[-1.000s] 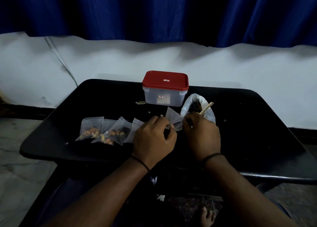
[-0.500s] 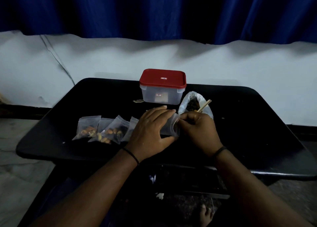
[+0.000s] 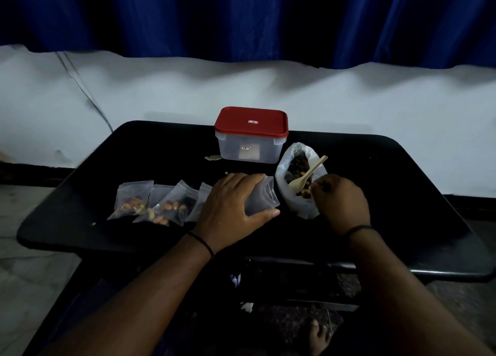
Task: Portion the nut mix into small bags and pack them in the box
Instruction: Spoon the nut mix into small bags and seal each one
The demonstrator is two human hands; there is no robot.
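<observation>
My left hand (image 3: pixel 230 205) grips an empty small clear zip bag (image 3: pixel 261 195) on the black table (image 3: pixel 402 194), with the bag's mouth turned right. Just right of it stands the open bag of nut mix (image 3: pixel 296 205), and a wooden spoon (image 3: pixel 308 175) rests inside it. My right hand (image 3: pixel 342 204) is at that bag's right rim with its fingers curled; what they pinch is unclear. Left of my left hand lie several small bags with nuts (image 3: pixel 161 204). The clear box with a red lid (image 3: pixel 251 135) stands shut behind.
A small scrap (image 3: pixel 213 157) lies by the box's left corner. The table's near edge runs under my forearms, and its metal frame shows below. A white wall and a blue curtain stand behind the table. A cable hangs down the wall at the left.
My right hand has let go of the small bag and moved right to the nut mix bag. My left hand now holds the small bag alone, laid low on the table.
</observation>
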